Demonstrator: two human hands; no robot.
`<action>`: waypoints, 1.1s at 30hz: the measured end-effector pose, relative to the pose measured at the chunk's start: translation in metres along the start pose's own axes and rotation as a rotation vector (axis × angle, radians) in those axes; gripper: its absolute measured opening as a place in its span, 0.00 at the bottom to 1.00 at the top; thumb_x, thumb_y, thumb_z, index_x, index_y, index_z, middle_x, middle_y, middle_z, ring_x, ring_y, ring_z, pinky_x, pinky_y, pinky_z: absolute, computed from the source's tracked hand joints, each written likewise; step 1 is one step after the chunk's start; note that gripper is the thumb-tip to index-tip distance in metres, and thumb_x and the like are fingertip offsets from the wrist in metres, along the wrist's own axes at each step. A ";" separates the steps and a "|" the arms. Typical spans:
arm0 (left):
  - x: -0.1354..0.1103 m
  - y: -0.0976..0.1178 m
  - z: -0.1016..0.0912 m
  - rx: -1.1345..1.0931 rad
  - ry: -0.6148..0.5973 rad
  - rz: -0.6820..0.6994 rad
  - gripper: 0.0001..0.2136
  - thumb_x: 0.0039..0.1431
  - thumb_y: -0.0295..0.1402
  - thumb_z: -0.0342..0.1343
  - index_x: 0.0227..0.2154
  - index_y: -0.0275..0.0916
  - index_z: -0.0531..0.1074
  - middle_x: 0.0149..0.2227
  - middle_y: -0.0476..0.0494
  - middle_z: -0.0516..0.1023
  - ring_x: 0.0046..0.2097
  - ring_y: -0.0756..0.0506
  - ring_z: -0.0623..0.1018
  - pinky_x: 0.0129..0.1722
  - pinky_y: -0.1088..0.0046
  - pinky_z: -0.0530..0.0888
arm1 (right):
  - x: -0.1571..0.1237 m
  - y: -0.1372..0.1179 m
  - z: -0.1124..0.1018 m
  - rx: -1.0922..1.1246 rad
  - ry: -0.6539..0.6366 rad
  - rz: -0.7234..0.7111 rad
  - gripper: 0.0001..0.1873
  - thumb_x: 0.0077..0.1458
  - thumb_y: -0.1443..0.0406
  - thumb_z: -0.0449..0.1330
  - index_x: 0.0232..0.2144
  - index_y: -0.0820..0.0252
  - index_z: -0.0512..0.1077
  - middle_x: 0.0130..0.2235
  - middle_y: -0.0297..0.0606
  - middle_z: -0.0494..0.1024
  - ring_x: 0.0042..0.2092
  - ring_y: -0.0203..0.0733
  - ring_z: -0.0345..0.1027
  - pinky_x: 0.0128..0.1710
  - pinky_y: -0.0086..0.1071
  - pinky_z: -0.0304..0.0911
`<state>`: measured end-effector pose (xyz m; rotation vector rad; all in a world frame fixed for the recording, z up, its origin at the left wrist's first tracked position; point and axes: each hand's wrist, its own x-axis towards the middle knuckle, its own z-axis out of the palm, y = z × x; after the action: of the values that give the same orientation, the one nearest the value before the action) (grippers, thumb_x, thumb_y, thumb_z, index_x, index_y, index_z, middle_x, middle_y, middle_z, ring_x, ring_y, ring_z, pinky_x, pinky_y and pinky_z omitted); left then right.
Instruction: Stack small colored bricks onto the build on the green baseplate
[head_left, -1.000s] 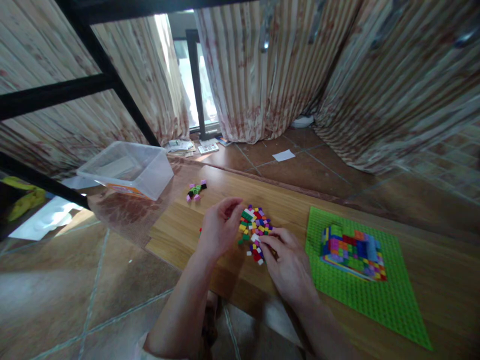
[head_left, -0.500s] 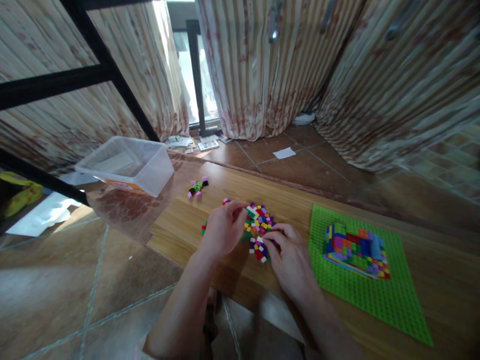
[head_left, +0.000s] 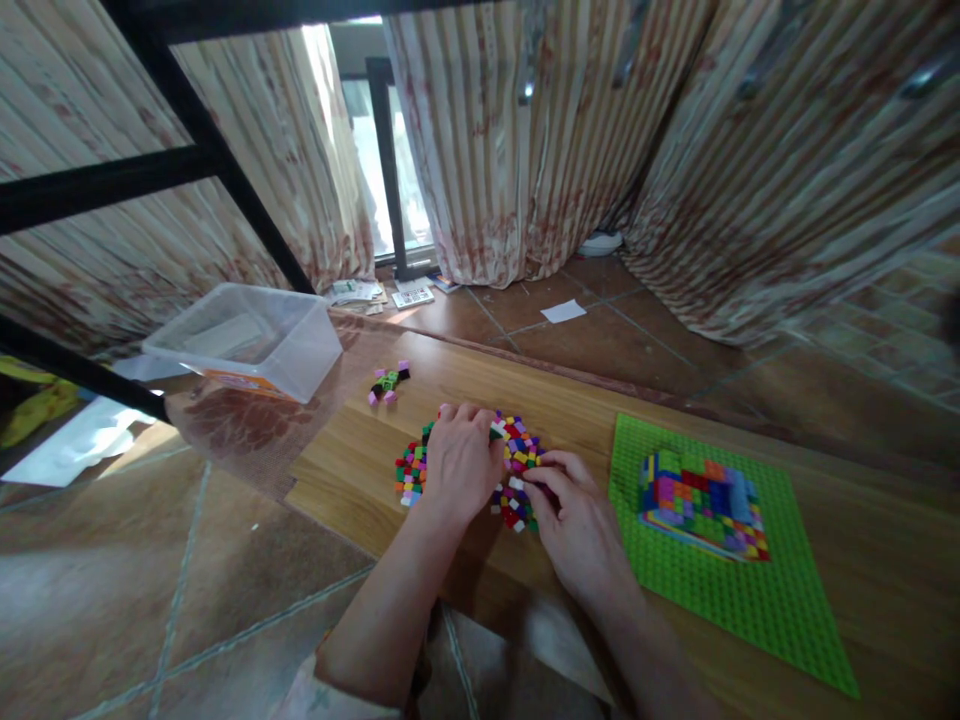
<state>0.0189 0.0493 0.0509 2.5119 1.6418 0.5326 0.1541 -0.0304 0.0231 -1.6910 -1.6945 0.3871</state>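
Observation:
A pile of small coloured bricks (head_left: 517, 452) lies on the wooden board (head_left: 352, 450). My left hand (head_left: 461, 462) rests palm down on the pile's left part, fingers curled over the bricks. My right hand (head_left: 581, 520) is at the pile's right edge, its thumb and fingers pinched together among the bricks; what they hold is too small to make out. More loose bricks (head_left: 409, 473) show to the left of my left hand. To the right lies a green baseplate (head_left: 720, 590) with a multicoloured brick build (head_left: 701, 500) on it.
A clear plastic tub (head_left: 247, 340) stands at the board's far left corner. A small cluster of pink, green and black bricks (head_left: 388, 382) lies beyond the pile. Black metal bars (head_left: 112, 185) cross the upper left. Curtains (head_left: 525, 130) hang behind, papers on the tiled floor.
My left hand has moved down from hovering beside the pile to lie on it, and bricks have spread out to its left. My right hand stays pinched at the pile's right edge.

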 end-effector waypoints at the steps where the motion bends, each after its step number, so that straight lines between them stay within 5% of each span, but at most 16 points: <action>1: 0.001 0.001 0.000 0.004 -0.006 0.004 0.10 0.56 0.28 0.53 0.39 0.36 0.76 0.40 0.40 0.78 0.45 0.41 0.74 0.52 0.60 0.68 | 0.000 0.000 0.000 0.008 0.001 0.002 0.09 0.59 0.67 0.55 0.35 0.59 0.76 0.46 0.42 0.73 0.46 0.45 0.70 0.47 0.39 0.66; 16: 0.001 0.005 0.001 -0.121 -0.076 0.035 0.18 0.54 0.20 0.48 0.46 0.38 0.73 0.48 0.43 0.78 0.48 0.45 0.76 0.52 0.69 0.70 | 0.001 0.001 -0.004 0.038 -0.007 0.027 0.11 0.59 0.67 0.53 0.35 0.57 0.76 0.45 0.41 0.74 0.45 0.44 0.71 0.47 0.40 0.67; 33: 0.009 0.006 0.008 -0.260 0.098 -0.131 0.15 0.54 0.20 0.49 0.44 0.35 0.73 0.44 0.39 0.78 0.47 0.42 0.77 0.50 0.64 0.72 | 0.000 0.001 -0.010 0.062 0.036 0.026 0.11 0.60 0.68 0.54 0.34 0.57 0.76 0.45 0.42 0.75 0.45 0.43 0.72 0.46 0.37 0.68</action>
<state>0.0297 0.0560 0.0470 2.2099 1.6344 0.8081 0.1611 -0.0328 0.0299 -1.6661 -1.6197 0.4146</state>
